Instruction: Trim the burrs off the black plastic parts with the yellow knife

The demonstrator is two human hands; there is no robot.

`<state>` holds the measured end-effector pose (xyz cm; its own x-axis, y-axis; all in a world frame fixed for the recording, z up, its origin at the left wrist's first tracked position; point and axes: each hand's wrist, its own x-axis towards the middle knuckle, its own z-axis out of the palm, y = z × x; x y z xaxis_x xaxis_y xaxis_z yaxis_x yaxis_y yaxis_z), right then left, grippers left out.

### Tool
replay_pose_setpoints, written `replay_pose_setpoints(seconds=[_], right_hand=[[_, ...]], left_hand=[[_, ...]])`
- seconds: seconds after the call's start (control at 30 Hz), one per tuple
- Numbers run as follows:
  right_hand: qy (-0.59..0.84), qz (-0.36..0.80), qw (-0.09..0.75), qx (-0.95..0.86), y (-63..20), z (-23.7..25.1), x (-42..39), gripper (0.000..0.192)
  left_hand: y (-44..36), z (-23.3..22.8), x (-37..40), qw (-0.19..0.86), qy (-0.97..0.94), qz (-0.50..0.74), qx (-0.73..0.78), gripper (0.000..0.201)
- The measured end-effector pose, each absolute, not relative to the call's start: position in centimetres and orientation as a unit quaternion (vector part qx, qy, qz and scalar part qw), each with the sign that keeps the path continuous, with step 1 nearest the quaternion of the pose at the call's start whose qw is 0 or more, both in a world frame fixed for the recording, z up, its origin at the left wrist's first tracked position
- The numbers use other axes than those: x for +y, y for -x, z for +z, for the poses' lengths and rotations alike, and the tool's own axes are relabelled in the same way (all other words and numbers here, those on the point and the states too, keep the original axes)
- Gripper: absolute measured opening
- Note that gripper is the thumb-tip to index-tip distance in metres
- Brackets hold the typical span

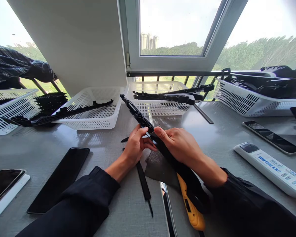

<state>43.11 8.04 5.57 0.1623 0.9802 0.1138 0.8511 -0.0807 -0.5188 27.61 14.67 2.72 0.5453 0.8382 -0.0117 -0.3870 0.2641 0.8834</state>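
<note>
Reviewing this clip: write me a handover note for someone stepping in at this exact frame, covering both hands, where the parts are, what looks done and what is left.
Left hand: grip closed on the long black plastic trim strip, near its middle.
Right hand: grip closed on the same strip, lower down, thumb on top.
The strip slants up over the grey table, its far end toward the white mesh baskets.
Nearby: a yellow utility knife under the right forearm, a thin black offcut strip on the table, and a dark grey cloth.
Done: similar black strips lie in and across the baskets.
Left: this strip is in hand, not in any basket.
</note>
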Motion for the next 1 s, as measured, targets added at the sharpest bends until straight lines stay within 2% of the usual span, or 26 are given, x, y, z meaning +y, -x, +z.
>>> replay_pose_setpoints(seconds=[0.3, 1.0], right_hand=[[0.739, 0.126, 0.255, -0.611, -43.58, 5.82, 8.25, 0.09], [0.765, 0.127, 0.2, -0.6, -43.49, 5.64, 8.46, 0.093]], left_hand=[[-27.61, 2.86, 14.38, 0.748, -0.461, 0.403, 0.256, 0.03], [-27.57, 2.69, 14.39, 0.75, -0.467, 0.394, 0.252, 0.032]])
